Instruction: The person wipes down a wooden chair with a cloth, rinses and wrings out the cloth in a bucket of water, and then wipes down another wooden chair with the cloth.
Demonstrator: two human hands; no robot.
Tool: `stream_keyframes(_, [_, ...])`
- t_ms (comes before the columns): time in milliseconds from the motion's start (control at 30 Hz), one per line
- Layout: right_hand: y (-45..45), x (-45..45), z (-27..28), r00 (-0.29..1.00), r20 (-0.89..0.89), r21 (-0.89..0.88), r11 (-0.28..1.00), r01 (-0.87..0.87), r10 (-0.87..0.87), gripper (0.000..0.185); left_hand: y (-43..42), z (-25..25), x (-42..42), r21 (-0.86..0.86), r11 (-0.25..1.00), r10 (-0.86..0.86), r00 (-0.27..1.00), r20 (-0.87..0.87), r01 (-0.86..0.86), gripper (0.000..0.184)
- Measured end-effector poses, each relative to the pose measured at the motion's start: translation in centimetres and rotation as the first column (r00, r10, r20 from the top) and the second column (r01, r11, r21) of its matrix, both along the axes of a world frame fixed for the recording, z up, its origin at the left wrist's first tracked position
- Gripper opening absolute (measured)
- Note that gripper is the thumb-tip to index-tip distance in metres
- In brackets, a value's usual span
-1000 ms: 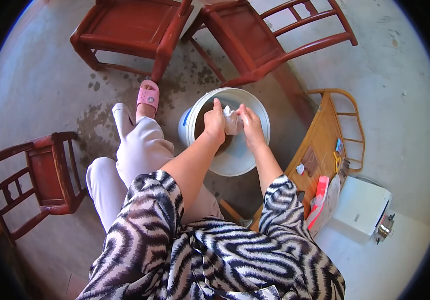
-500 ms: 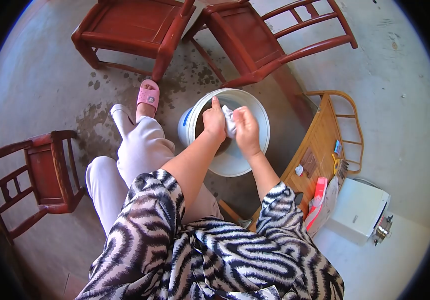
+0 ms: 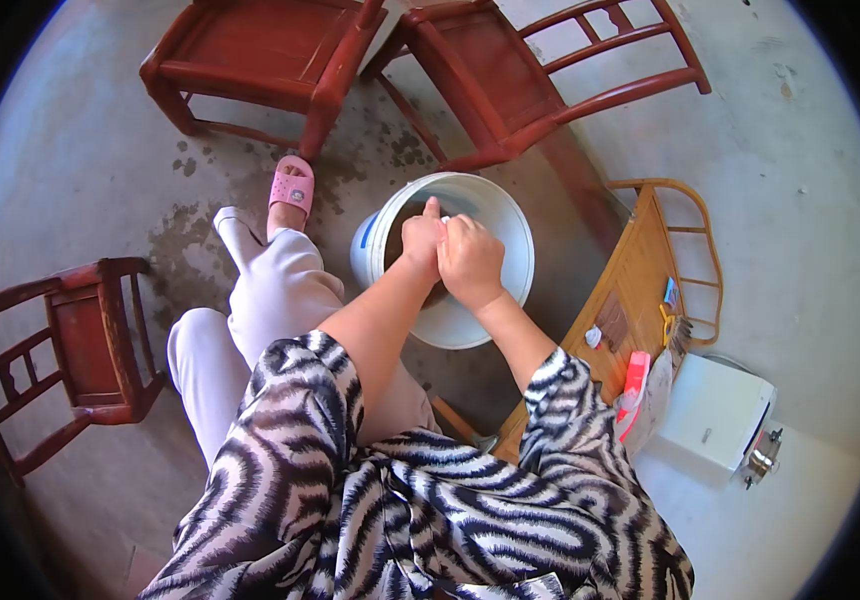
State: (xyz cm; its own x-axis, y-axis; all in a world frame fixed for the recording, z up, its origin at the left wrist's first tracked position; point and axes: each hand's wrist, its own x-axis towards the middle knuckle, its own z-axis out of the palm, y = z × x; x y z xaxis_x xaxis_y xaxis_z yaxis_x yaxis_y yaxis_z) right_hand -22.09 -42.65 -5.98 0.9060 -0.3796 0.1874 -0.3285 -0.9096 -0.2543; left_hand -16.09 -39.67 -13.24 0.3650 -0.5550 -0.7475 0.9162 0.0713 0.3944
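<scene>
Over a white plastic bucket (image 3: 512, 240), my left hand (image 3: 422, 238) and my right hand (image 3: 471, 262) are pressed against each other. Both are closed around a small white cloth (image 3: 445, 218), of which only a bit shows between the fingers. One digit of my left hand sticks out, pointing away from me. Dark, brownish contents show inside the bucket beneath my left hand, partly covered by my hands and forearms.
Red wooden chairs stand at the far side (image 3: 250, 50), (image 3: 485, 80) and at the left (image 3: 90, 345). A wooden bench (image 3: 600, 310) on the right bears small items and a red-and-clear plastic bag (image 3: 635, 385). Beside it is a white box-shaped appliance (image 3: 715, 420). Wet patches mark the floor (image 3: 185, 235).
My right hand has moved left and closed in against my left hand. The white cloth, plainly visible between them before, is now almost wholly covered.
</scene>
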Motion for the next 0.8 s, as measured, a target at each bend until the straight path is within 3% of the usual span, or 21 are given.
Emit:
stream_keyframes(33, [-0.6, -0.4, -0.4, 1.000, -0.004, -0.003, 1.000, 0.005, -0.005, 0.036, -0.3, 0.2, -0.6, -0.003, 1.000, -0.005, 1.000, -0.004, 0.005, 0.042])
stream_keyframes(100, [-3.2, -1.1, -3.0, 0.955, -0.185, 0.070, 0.966, 0.248, -0.232, 0.033, -0.6, 1.9, -1.2, 0.132, 0.991, 0.029, 0.999, 0.037, -0.034, 0.042])
stream_keyframes(167, [-4.8, -1.4, -5.4, 0.938, -0.220, 0.171, 0.936, 0.309, -0.269, 0.035, -0.5, 1.6, -1.0, 0.102, 0.994, -0.060, 0.987, 0.152, 0.045, 0.042])
stream_keyframes(233, [-5.2, -1.9, -6.3, 0.910, -0.134, 0.636, 0.671, 0.382, -0.391, 0.038, -0.1, 2.4, -0.5, 0.027, 1.000, -0.006, 1.000, 0.011, 0.005, 0.042])
stream_keyframes(267, [-4.5, -1.6, -5.1, 0.836, -0.180, 0.858, 0.333, 0.392, -0.519, 0.039, -0.1, 3.2, -0.2, 0.075, 0.994, 0.080, 0.997, 0.014, -0.081, 0.041])
stream_keyframes(300, [-4.2, -1.3, -4.2, 0.838, -0.175, 0.860, 0.334, 0.386, -0.517, 0.039, -0.1, 3.1, 0.0, 0.074, 0.994, 0.082, 0.996, 0.020, -0.083, 0.041])
stream_keyframes(367, [-3.7, -1.3, -3.5, 0.733, -0.027, 0.951, 0.209, 0.229, -0.679, 0.037, 0.2, 2.5, 0.0, 0.016, 1.000, 0.025, 1.000, 0.000, -0.025, 0.039])
stream_keyframes(433, [-4.8, -2.3, -4.3, 0.762, 0.010, 0.938, 0.271, 0.218, -0.647, 0.036, 0.4, 1.8, -0.3, -0.013, 1.000, -0.006, 1.000, -0.014, 0.005, 0.038])
stream_keyframes(500, [-4.7, -2.4, -3.8, 0.754, 0.044, 0.908, 0.340, 0.244, -0.656, 0.036, 0.5, 2.1, -0.3, -0.072, 0.976, -0.198, 0.973, 0.119, 0.207, 0.038])
stream_keyframes(533, [-4.6, -2.4, -3.7, 0.755, 0.042, 0.908, 0.340, 0.245, -0.655, 0.036, 0.2, 2.5, -0.9, -0.053, 0.995, -0.082, 0.991, 0.111, 0.088, 0.041])
stream_keyframes(633, [-4.0, -2.1, -2.9, 0.791, 0.031, 0.862, 0.417, 0.288, -0.611, 0.038, -1.0, 0.2, -1.4, -0.013, 1.000, -0.003, 0.982, 0.190, 0.006, 0.040])
stream_keyframes(733, [-2.2, -1.5, -0.5, 0.931, 0.010, 0.626, 0.729, 0.278, -0.364, 0.038, -0.3, 1.5, -0.7, 0.024, 0.999, -0.049, 0.988, 0.144, 0.046, 0.041])
stream_keyframes(767, [-1.8, -1.0, -0.2, 0.932, 0.008, 0.627, 0.728, 0.277, -0.362, 0.038, -0.2, 1.6, -0.6, 0.025, 0.999, -0.047, 0.989, 0.143, 0.044, 0.041])
stream_keyframes(800, [-1.3, -0.6, 0.1, 0.969, 0.071, 0.417, 0.890, 0.186, -0.236, 0.036, -0.2, 1.6, -0.5, 0.007, 1.000, -0.023, 0.996, 0.090, 0.022, 0.038])
